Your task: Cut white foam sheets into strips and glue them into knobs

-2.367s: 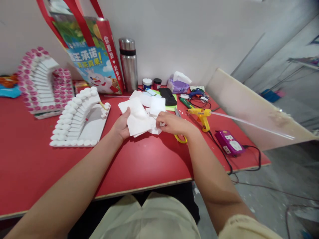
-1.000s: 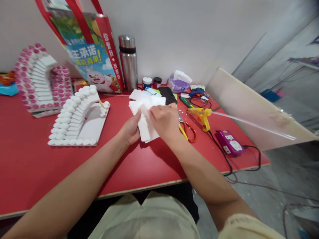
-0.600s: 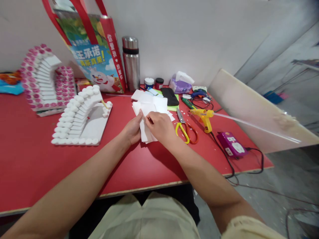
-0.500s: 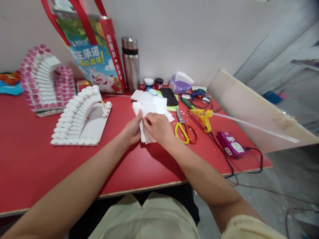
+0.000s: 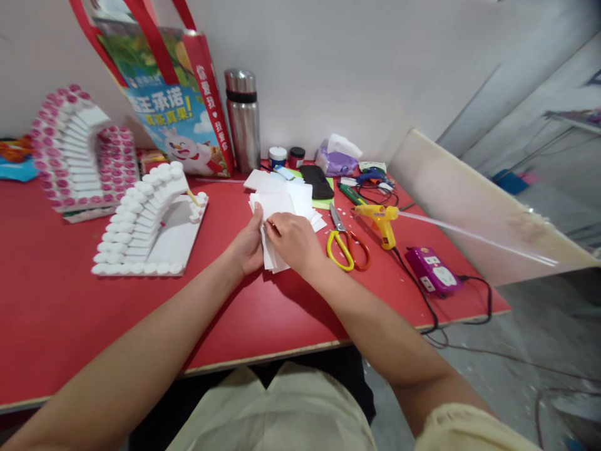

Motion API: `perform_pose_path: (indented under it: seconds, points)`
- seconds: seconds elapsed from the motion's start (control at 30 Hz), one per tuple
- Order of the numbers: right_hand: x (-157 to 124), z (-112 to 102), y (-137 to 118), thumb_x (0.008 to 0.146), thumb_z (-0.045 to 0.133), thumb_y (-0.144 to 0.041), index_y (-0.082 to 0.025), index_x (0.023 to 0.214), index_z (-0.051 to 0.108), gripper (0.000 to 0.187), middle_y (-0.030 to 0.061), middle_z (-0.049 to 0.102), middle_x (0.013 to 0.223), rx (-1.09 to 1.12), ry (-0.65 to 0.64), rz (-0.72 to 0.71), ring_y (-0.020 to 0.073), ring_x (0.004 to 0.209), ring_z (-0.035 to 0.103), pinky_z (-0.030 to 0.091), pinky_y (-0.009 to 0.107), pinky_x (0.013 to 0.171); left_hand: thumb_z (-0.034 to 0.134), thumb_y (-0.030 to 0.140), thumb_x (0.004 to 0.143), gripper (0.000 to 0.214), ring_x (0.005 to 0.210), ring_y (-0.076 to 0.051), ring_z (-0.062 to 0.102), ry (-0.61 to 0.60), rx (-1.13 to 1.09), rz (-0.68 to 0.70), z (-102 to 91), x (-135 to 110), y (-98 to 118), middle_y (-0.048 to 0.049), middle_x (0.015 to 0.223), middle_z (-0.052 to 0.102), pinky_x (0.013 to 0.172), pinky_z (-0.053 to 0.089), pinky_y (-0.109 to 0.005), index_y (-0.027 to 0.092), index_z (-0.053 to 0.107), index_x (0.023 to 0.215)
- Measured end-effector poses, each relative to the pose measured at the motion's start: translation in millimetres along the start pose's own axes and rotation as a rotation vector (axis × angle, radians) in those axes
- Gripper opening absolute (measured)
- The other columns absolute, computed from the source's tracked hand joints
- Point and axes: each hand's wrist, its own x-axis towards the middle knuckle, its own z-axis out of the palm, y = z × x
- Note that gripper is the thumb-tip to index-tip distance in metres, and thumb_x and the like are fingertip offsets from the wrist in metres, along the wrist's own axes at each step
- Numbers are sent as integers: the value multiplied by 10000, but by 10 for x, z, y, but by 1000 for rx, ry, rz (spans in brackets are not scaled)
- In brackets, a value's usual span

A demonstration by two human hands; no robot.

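Over the red table, my left hand (image 5: 248, 246) grips the left edge of some white paper sheets (image 5: 272, 254), its thumb on top. My right hand (image 5: 295, 241) is curled over the same sheets, fingers bent and pinched near the left thumb; what exactly lies between those fingertips is hidden. More white sheets (image 5: 300, 195) lie spread behind both hands. Scissors (image 5: 346, 247) with one yellow and one red handle rest just right of my right hand. A white model staircase (image 5: 145, 225) edged with round white pieces stands to the left of my left hand.
A yellow glue gun (image 5: 382, 222) with a clear stick and a purple power socket (image 5: 432, 270) are on the right, cords trailing off the edge. Behind stand a steel flask (image 5: 243, 125), a printed bag (image 5: 173, 113) and a tissue pack (image 5: 337, 158). A pink-flowered model (image 5: 56, 150) is far left.
The view has shifted slightly, so the objects sit a little further left. Both hands keep nearly the same pose on the white paper, with only small finger movement.
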Motion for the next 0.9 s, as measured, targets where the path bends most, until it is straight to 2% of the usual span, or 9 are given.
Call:
perform_pose_path:
  seconds: [0.13,0.23,0.3,0.37,0.43,0.5,0.63,0.77,0.9]
  points:
    - [11,-8,41,1059,511,-268,-121,997,742,280,122,783,1018,106,2,-54,216,903,691,436,322,801,478,520,1060,509,891,-249,788,8,-10,-72,40,-48,35,-118,909,800,961,606,-397,96,695,1238]
    - [21,-140,274,1016,575,-270,-158,932,769,239,64,793,942,267,38,-93,181,844,689,460,295,793,440,406,1084,478,885,-259,790,60,-13,-68,19,-71,99,-141,965,811,1014,579,-443,73,632,1369]
    - [26,-263,536,971,585,-199,-174,943,780,199,48,798,951,303,144,-3,176,840,698,478,292,798,427,402,1081,529,988,-288,784,54,-25,-18,-13,-78,164,-172,1087,805,1071,543,-486,69,560,1471]
    - [29,-363,821,898,605,-121,-175,960,792,204,58,798,934,209,213,141,198,842,701,488,313,809,419,449,1075,599,1079,-313,766,61,-27,37,-58,-75,233,-189,1154,792,1106,515,-514,70,501,1532]
    - [30,-409,1050,847,611,-76,-164,951,801,234,86,798,927,78,148,270,234,862,701,490,344,817,404,477,1073,633,1102,-313,760,102,-24,92,-107,-61,286,-182,1160,794,1110,513,-515,83,463,1564]
    - [31,-400,1170,819,609,-44,-159,928,807,253,110,799,959,-17,39,316,255,904,699,482,354,818,395,500,1071,641,1100,-307,763,120,-29,138,-146,-43,313,-169,1169,795,1094,528,-508,117,442,1583]
    - [41,-326,1125,794,612,-1,-151,937,807,285,105,787,1002,11,-129,212,223,940,684,462,316,832,409,539,1063,625,953,-285,793,187,-54,166,-165,-24,325,-132,1053,821,1027,578,-497,151,491,1545]
    - [47,-296,1006,813,642,-33,-144,996,785,258,93,751,1025,58,-167,53,194,924,650,442,295,832,440,568,1050,616,847,-249,793,232,-68,199,-160,-17,348,-103,971,824,989,602,-457,147,547,1486]
    - [48,-269,963,833,676,-94,-149,1038,759,228,105,720,1039,-36,-213,31,220,949,629,425,302,821,465,613,1025,646,883,-260,792,202,-62,193,-191,1,359,-113,1013,818,976,604,-455,164,552,1481]
